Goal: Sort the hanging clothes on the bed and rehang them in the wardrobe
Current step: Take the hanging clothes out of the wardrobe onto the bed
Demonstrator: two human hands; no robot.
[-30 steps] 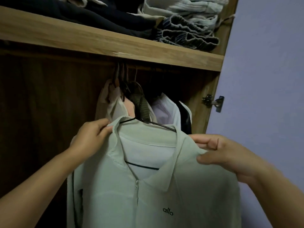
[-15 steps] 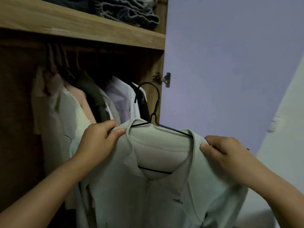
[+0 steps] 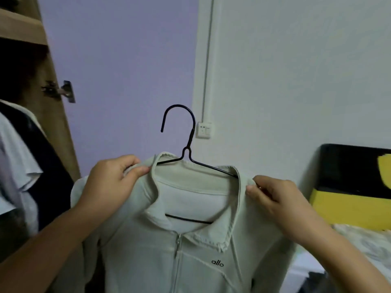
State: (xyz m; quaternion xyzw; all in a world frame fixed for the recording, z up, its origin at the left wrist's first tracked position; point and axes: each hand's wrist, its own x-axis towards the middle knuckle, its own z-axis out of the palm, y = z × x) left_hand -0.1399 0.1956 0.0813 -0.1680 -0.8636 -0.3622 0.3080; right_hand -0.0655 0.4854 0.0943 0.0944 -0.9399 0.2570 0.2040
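Note:
A pale green zip jacket [image 3: 190, 250] with a small "allo" logo hangs on a black wire hanger [image 3: 186, 149], held up in front of me, clear of the wardrobe. My left hand [image 3: 112, 185] grips the jacket's left shoulder by the collar. My right hand [image 3: 277, 197] pinches the right shoulder. The hanger's hook points up, free in the air. The wardrobe [image 3: 53, 115] stands at the left edge, with a white and a dark garment [image 3: 27, 166] hanging inside.
A door hinge [image 3: 59, 90] sticks out from the wardrobe side. Behind the jacket are a purple wall and a white wall with a socket [image 3: 204, 130]. At right is the bed [image 3: 366, 242] with a black and yellow headboard [image 3: 351, 187].
The jacket on its hanger has come off the wardrobe rail and moved right, away from the hanging clothes. My view has swung right toward the bed. Both hands kept their hold on the shoulders.

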